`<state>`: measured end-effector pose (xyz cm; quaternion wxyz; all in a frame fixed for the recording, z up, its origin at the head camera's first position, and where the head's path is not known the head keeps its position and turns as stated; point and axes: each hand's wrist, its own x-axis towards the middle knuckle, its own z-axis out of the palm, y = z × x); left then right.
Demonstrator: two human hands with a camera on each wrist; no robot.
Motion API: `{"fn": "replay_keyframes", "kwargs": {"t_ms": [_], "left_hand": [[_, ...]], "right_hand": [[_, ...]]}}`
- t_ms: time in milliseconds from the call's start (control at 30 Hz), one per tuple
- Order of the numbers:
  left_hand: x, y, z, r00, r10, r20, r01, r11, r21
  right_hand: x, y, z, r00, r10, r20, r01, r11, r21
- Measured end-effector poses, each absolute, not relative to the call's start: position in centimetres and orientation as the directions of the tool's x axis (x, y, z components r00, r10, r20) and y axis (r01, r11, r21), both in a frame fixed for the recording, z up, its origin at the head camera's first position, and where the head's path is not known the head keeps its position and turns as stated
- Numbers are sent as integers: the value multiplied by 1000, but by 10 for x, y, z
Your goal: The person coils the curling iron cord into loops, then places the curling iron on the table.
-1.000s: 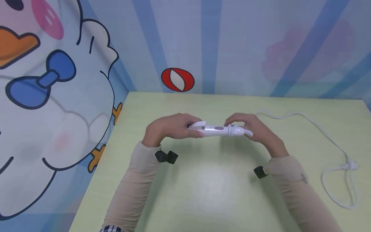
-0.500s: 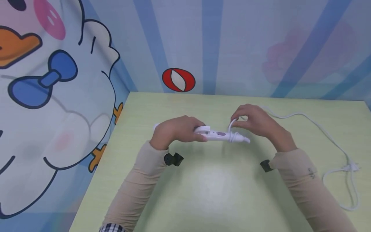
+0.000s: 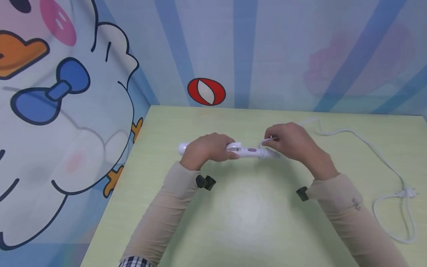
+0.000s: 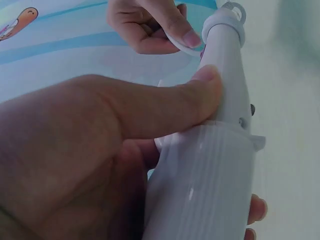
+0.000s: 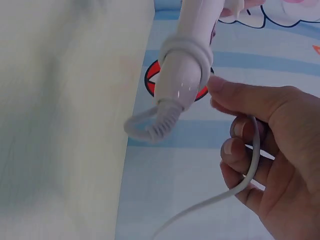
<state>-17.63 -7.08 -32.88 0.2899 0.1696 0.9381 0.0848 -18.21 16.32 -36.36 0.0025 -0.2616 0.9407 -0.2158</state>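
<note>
A white curling iron [image 3: 248,152] is held level above the table, its rounded barrel end to the left and its handle to the right. My left hand [image 3: 210,148] grips it around the barrel and clamp, the thumb [image 4: 200,95] lying along the handle in the left wrist view. At the handle's tail my right hand [image 3: 288,139] pinches the white power cord [image 5: 252,155] between thumb and fingers. In the right wrist view the cord wraps around the handle's end, and a ribbed strain relief [image 5: 167,117] bends out beyond it.
The rest of the cord [image 3: 377,148] runs across the right side of the pale green table [image 3: 247,222]. Its plug [image 3: 406,193] lies near a loop at far right. Cartoon-printed walls [image 3: 277,48] stand behind and at left.
My right hand has gone from the handle's tail end to the cord, lifted it away and back, then come slightly lower and closer. The left hand has shifted a little right with the curling iron.
</note>
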Motion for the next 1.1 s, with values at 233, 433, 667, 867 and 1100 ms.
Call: {"fn": "replay_keyframes", "kwargs": {"t_ms": [233,433,667,867,1100], "left_hand": [[-184,-76,-338,-780,374,-502,248,921,301],[-188,-81,-344,-802,383,-458,244,910,335],[-190,-85,-349,-841,398,-367,256,890,378],[-192,-89,-348,-858,429,-282,280,852,443],[-195,-94,-343,-844,463,-271,284,814,507]], "right_hand": [[-171,153,-362,-905,-421,59,-405,812,-420],[-161,145,-364,-922,-387,-29,-312,783,-538],[-153,140,-370,-925,-379,-18,-291,738,-609],[-151,141,-378,-928,-366,67,-326,714,-620],[-154,146,-391,-922,-376,92,-335,655,-678]]}}
